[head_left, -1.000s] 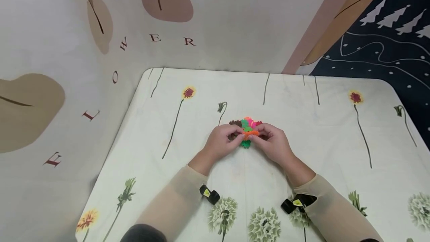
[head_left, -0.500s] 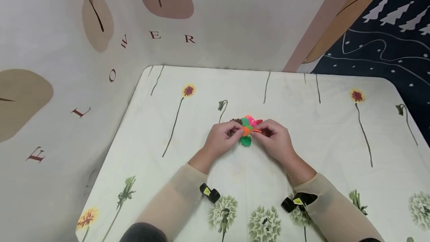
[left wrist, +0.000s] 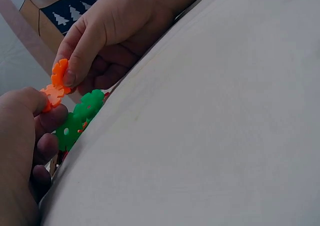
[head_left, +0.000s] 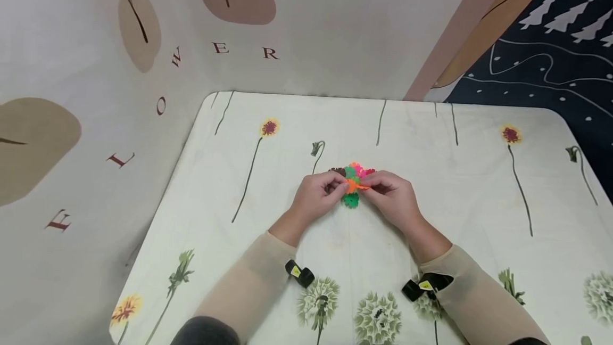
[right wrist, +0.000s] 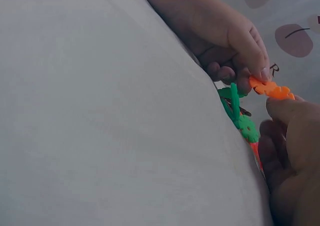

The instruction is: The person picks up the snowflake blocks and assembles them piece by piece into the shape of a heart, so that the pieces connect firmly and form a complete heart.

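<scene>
Between thumb and fingers, my left hand (head_left: 313,194) pinches an orange notched building disc (left wrist: 51,97). My right hand (head_left: 395,196) pinches a second orange disc (left wrist: 59,73) at its edge. The two discs meet at their rims and sit at an angle to each other, as the left wrist view shows. Both hands hold them over a small pile of notched discs. Green discs (head_left: 351,200) lie nearest to me in that pile, with brown (head_left: 339,171) and pink ones (head_left: 360,173) behind, partly covered by the fingers.
The pile lies on a table with a white, flower-printed cloth (head_left: 287,169). A pale printed wall covering (head_left: 335,57) rises behind the table's far edge. Black wrist cameras (head_left: 299,273) are strapped over both beige sleeves.
The orange disc in my right hand has tipped from lying flatter to nearly edge-on in the head view. My hands have barely shifted, still close together over the pile.
</scene>
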Demonstrator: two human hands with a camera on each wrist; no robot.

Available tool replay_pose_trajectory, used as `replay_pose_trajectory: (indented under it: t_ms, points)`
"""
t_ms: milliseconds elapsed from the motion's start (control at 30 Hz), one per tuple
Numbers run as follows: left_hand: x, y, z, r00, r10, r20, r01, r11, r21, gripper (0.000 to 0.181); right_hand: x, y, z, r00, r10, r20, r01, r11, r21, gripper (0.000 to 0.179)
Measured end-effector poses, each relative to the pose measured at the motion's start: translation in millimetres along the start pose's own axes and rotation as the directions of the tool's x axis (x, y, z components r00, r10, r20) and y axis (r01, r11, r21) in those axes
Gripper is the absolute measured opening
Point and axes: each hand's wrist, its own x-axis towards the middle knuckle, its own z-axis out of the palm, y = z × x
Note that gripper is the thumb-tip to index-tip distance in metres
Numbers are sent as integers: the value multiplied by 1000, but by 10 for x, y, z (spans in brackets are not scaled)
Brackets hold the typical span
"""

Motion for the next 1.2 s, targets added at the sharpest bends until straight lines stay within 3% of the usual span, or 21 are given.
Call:
replay_pose_trajectory:
  t_ms: [233,733,1200]
  points:
    - [5,9,-5,1000,-11,20,11,1000,12,6,-8,-6,-11,1000,5,-4,-5,999,-32,17]
    - [11,-24,-19,997,-42,71,43,999,-11,4,-6,9,-27,996,-88,24,90,990,-108,23]
    - [14,-7,-13,994,-58,88,57,998,7,4,5,27,-25,990,-123,67,128,989,-79,24]
